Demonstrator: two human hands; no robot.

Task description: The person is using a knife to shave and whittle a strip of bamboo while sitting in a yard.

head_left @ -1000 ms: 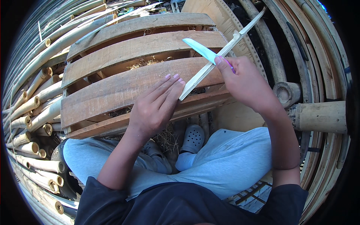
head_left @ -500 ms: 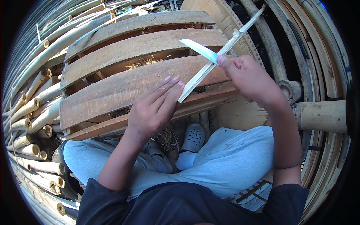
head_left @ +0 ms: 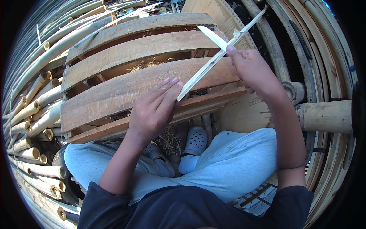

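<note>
A pale, split bamboo strip slants from my left hand up to the far right, over the wooden slats. My left hand is closed on its near end, fingers stretched along it and thumb hidden. In my right hand is a knife, its bright blade pointing up and left across the strip. The right fingers are wrapped round the handle, which they hide, and the thumb presses near the base of the blade. Just beyond the blade, a curled shaving clings to the strip.
Before me stands a slatted wooden crate-like table, with shavings between its slats. Stacked bamboo poles fill the left side. Plywood, a thick bamboo post and long strips lie to the right.
My right hand and the knife have slid up and away along the strip, toward the curled shaving. The strip's near end and my left hand have shifted slightly left.
</note>
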